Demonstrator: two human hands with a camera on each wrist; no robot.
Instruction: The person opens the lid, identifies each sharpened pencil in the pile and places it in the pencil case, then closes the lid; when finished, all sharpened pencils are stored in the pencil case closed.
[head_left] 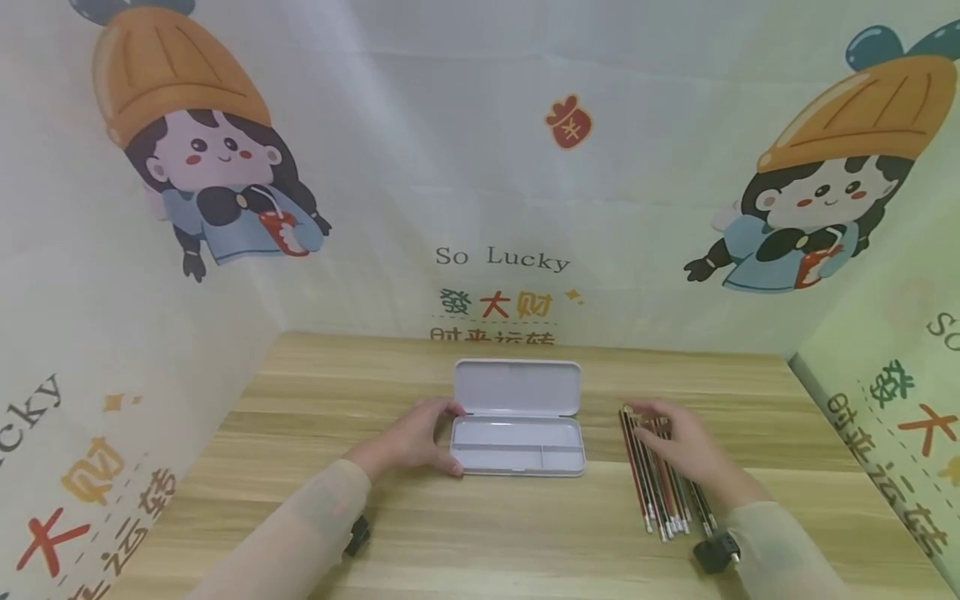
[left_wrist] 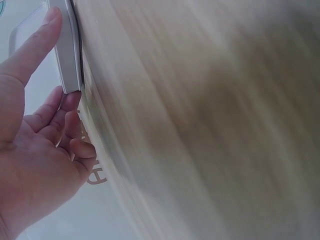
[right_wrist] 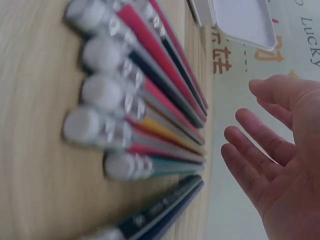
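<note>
Left grip (head_left: 412, 433): curled round left end of pencil case (head_left: 510, 433), near desk's (head_left: 360, 375) far edge. Right grip (head_left: 681, 435): loosely parted, empty, over pencils (head_left: 662, 492) toward right edge. Best steady case, pinch pencils mid-shaft.

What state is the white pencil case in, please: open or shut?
Open: the pencil case has its lid swung back, leaving its compartments exposed in the head view.

A pale wood-grained table (head_left: 450, 537) fills the lower part of the head view. On it, slightly right of centre, stands an open white case (head_left: 517, 388) with divided compartments; at lower right lies a loose bunch of pencils (head_left: 654, 492), eraser ends toward the bottom edge.
</note>
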